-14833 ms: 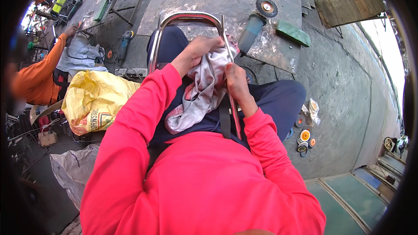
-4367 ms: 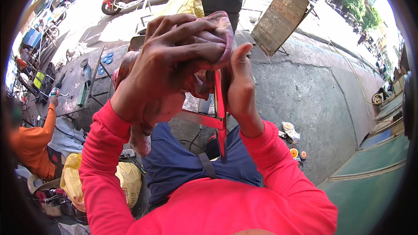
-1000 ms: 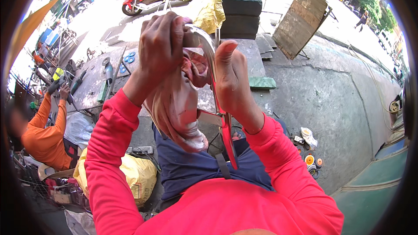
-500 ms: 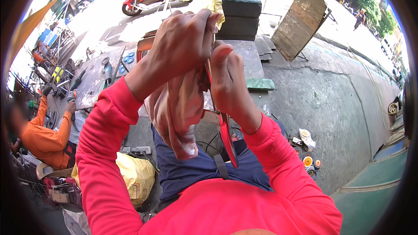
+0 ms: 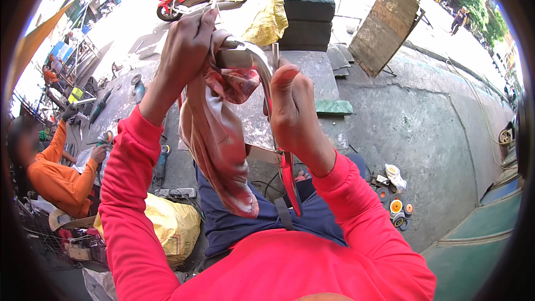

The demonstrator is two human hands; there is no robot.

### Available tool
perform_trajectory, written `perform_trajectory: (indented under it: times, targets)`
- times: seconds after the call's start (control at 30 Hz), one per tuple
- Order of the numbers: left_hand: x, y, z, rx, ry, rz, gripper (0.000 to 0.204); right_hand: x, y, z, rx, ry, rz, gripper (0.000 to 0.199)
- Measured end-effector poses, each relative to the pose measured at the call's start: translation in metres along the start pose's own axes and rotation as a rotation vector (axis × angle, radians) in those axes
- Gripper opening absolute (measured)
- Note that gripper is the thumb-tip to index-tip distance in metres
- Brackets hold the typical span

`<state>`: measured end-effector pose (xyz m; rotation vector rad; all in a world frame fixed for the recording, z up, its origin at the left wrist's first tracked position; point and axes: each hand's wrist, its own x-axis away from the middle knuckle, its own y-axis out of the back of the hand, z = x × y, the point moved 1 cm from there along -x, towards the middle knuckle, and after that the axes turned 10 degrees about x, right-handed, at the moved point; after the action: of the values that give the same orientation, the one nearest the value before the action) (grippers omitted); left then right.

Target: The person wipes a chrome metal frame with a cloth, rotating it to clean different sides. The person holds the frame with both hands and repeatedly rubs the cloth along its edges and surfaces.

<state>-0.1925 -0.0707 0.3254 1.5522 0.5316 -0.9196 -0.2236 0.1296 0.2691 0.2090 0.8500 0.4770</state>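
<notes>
A shiny, mirror-like curved metal frame [image 5: 257, 56] is held up in front of my chest; its lower end shows a flat side reflecting my red sleeve. My right hand [image 5: 292, 106] grips its right side, thumb pointing up. At the frame's far left corner, my left hand [image 5: 188, 47] is closed on a stained, pale pinkish cloth [image 5: 214, 147]. The cloth wraps against the metal there and hangs down over my lap. What the frame belongs to cannot be made out.
To the left a person in orange [image 5: 64, 175] holds a power tool. A yellow sack [image 5: 173, 228] and a power strip [image 5: 175, 193] lie near my left leg. Round discs [image 5: 396, 207] sit right on the floor. Ahead stand a black-based post [image 5: 308, 19] and a leaning board [image 5: 384, 25].
My left hand has moved left with the cloth, along the frame, away from my right hand, uncovering the shiny curved bar. The right hand stays in nearly the same place.
</notes>
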Motion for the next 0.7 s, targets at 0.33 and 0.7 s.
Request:
perform_trajectory:
  times: [0.33,0.7]
  targets:
    - [0.005,-0.019,-0.073,0.122,-0.298,-0.249,0.007,0.000,-0.008,-0.002,-0.144,-0.004,0.027,0.063]
    - [-0.023,-0.013,-0.042,-0.167,-0.317,0.083,0.024,-0.001,-0.015,-0.002,0.047,0.001,0.013,0.066]
